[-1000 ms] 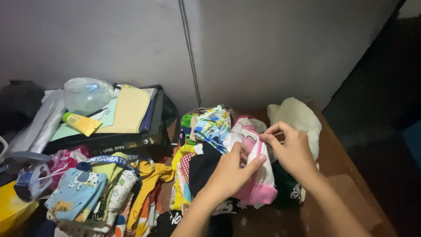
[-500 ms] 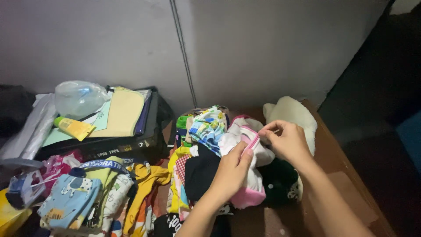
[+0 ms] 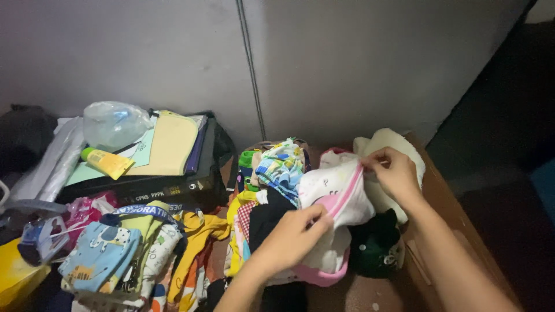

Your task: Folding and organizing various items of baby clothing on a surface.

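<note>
A brown wooden table (image 3: 457, 231) stands against a pale grey wall (image 3: 347, 63), its top heaped with small clothes. Along the left edge lies a black case (image 3: 173, 188) stacked with folders, a cloudy plastic bag (image 3: 113, 124) and a yellow tube (image 3: 106, 162), and in front of it sits a pile of folded children's garments (image 3: 124, 254) in light blue, yellow and orange. Toward the far right corner rests a cream plush toy (image 3: 399, 150), partly covered. In the middle of the tabletop, above a jumble of printed fabrics, a person holds up a small white garment with pink trim (image 3: 335, 193). The right hand (image 3: 396, 173) pinches the garment's upper pink edge between thumb and fingers, near the plush toy. The left hand (image 3: 289, 240) grips the lower part of the same pink edge, fingers curled closed around the cloth, so the trim runs taut between the two hands. A dark green item (image 3: 376, 248) lies just beneath the garment, close to the table's near right edge.
</note>
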